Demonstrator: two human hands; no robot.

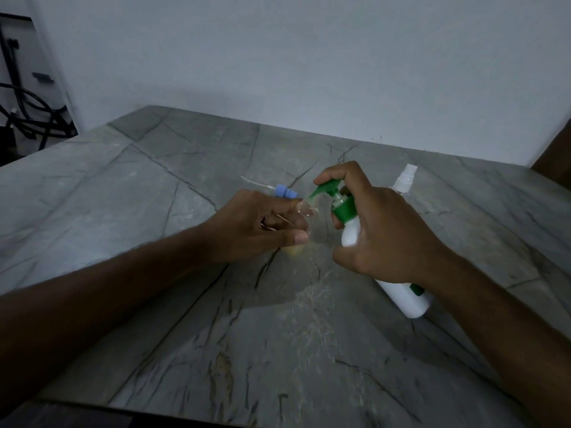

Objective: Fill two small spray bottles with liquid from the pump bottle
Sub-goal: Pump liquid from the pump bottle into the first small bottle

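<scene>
Nearest, the right hand [392, 233] wraps around the neck and shoulder of a white pump bottle [401, 296], tilted so its base points back toward the person; a fingertip presses the green pump head [327, 188]. The plastic looks smooth and likely slippery if wet, so a hold high by the collar seems steadiest. Just left of that grip, the left hand [259, 227] curls around a small clear spray bottle [304, 211], open-mouthed, with yellowish liquid low inside. It looks light and easy to tip, so it wants a firm hold around its body. Beyond the left hand lies a blue spray cap [68, 191] with its tube. Behind the right hand stands a second spray bottle [404, 177], capped.
</scene>
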